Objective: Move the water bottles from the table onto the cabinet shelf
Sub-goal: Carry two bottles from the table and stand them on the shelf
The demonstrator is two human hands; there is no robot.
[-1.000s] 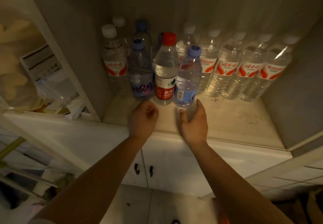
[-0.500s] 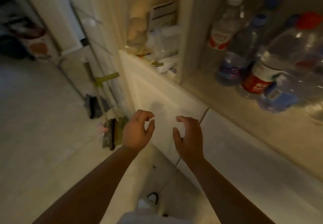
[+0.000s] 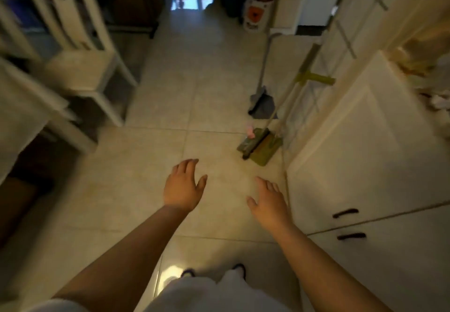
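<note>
With nothing to carry, left hand (image 3: 183, 186) and right hand (image 3: 269, 202) hang loose-fingered and empty over the floor tiles (image 3: 170, 107), cabinet doors (image 3: 365, 165) at frame right. No water bottles in sight; that blurred white edge at left is possibly the table (image 3: 22, 107).

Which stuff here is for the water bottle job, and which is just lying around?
For the job: left hand and right hand, both empty; white cabinet. No bottles in view.

Just lying about: dustpan, green broom, white chair, bin down the hall.
</note>
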